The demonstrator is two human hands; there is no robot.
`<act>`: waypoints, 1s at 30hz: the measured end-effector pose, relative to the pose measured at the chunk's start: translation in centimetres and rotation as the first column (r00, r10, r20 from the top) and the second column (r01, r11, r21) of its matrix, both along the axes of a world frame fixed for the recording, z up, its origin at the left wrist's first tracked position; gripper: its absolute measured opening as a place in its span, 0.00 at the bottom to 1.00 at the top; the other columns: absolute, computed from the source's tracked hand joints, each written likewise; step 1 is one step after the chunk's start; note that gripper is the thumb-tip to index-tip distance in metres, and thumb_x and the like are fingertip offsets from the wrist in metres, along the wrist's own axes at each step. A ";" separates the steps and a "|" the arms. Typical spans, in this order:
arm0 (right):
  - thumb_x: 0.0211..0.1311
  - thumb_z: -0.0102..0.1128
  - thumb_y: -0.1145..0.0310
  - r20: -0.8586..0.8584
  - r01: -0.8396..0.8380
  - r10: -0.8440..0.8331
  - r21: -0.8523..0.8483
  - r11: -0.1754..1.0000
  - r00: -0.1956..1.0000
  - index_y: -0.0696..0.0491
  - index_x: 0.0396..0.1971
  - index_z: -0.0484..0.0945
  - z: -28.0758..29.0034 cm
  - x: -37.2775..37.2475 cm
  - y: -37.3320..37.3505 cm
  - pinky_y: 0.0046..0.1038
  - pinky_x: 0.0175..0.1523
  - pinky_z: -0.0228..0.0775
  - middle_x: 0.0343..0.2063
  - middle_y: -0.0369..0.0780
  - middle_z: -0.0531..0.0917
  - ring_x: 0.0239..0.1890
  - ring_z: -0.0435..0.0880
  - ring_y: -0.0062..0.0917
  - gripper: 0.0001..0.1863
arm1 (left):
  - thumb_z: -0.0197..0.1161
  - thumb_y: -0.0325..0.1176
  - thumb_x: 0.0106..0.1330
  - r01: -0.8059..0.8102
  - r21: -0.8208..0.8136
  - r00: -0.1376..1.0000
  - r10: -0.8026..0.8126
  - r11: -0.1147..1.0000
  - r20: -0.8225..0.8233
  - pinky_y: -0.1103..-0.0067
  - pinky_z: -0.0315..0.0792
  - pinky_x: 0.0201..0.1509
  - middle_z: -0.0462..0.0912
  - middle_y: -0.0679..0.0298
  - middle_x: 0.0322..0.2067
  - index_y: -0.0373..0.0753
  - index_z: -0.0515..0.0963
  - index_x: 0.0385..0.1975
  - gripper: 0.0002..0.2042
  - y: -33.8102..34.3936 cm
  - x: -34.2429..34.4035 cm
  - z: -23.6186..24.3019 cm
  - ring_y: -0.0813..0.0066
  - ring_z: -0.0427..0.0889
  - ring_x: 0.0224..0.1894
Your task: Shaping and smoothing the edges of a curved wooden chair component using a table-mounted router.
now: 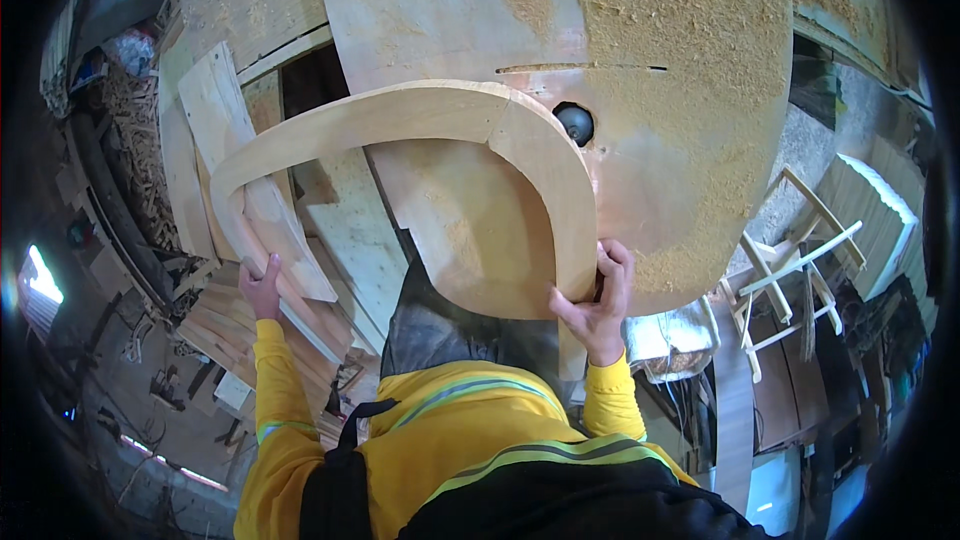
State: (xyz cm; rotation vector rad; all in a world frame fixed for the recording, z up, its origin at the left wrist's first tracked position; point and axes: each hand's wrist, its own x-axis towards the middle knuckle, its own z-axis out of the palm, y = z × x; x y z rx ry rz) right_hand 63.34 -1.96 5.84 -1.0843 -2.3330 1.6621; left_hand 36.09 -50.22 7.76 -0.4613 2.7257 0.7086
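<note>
A curved, U-shaped wooden frame [400, 108] of pale wood spans from my left side to my right across a wooden worktable [670, 205]. My left hand [262, 290] is closed round its left leg, thumb upward. Around the right leg, close to the table's near edge, my right hand [600, 305] is wrapped with thumb and fingers on opposite sides. Just beyond the frame's right outer curve, a dark round metal spindle head [574, 124] sits in a hole in the tabletop. Whether frame and spindle touch, I cannot tell.
Sawdust [690, 20] covers much of the table's far right. Left of the table lie wooden boards [215, 100] and a heap of offcuts [140, 150]. A pale wooden stool frame [790, 280] stands at the right, near stacked panels [865, 225]. A narrow slot [580, 68] crosses the tabletop.
</note>
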 end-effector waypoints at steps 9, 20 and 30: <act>0.39 0.76 0.72 0.009 0.006 -0.006 0.012 1.000 1.000 0.60 0.51 0.71 0.1 -0.2 -0.1 0.33 0.57 0.69 0.51 0.47 0.70 0.53 0.72 0.35 0.35 | 0.75 0.32 0.57 -0.008 0.011 1.000 0.008 1.000 0.005 0.78 0.71 0.45 0.78 0.66 0.37 0.33 0.77 0.41 0.17 -0.4 -0.1 -0.1 0.77 0.74 0.39; 0.37 0.75 0.74 0.004 0.009 -0.009 0.030 1.000 1.000 0.59 0.52 0.71 0.1 -0.3 0.0 0.35 0.55 0.71 0.50 0.48 0.70 0.52 0.73 0.39 0.36 | 0.75 0.33 0.58 0.002 -0.025 1.000 -0.002 1.000 -0.001 0.77 0.72 0.47 0.80 0.64 0.38 0.32 0.78 0.42 0.17 -0.1 -0.1 -0.2 0.76 0.75 0.40; 0.41 0.82 0.70 -0.048 0.343 -0.343 -0.020 0.939 0.938 0.57 0.57 0.74 2.1 -1.2 -2.4 0.33 0.53 0.71 0.50 0.46 0.70 0.51 0.73 0.36 0.39 | 0.77 0.35 0.56 0.036 -0.091 0.999 -0.039 0.995 -0.034 0.76 0.71 0.49 0.79 0.62 0.39 0.30 0.77 0.43 0.20 -1.6 -0.4 -0.6 0.75 0.74 0.42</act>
